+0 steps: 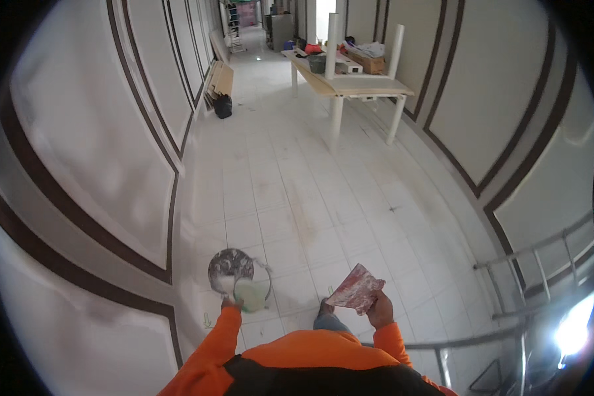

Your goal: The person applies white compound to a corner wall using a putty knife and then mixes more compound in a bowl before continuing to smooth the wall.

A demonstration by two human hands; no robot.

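Note:
My left hand (230, 302) is closed at the near left edge of a pale green round tub (251, 296); its fingers are partly hidden. A thin curved rim or wire handle arcs along the tub's right side. Just beyond, and partly overlapped by it, is a dark round bucket (226, 261) streaked with white paste. My right hand (380, 310) grips a flat reddish sheet (358, 288) by its right edge. White smears cover the sheet, which is held tilted over the floor; its exact kind is unclear.
Grey metal ladder-like rails (482, 338) run beside me on the right, near a bright lamp (572, 331). Ahead stands a white table (369, 86) loaded with boxes and upturned legs. Boards (220, 80) and a black bag (223, 106) lean at the left wall.

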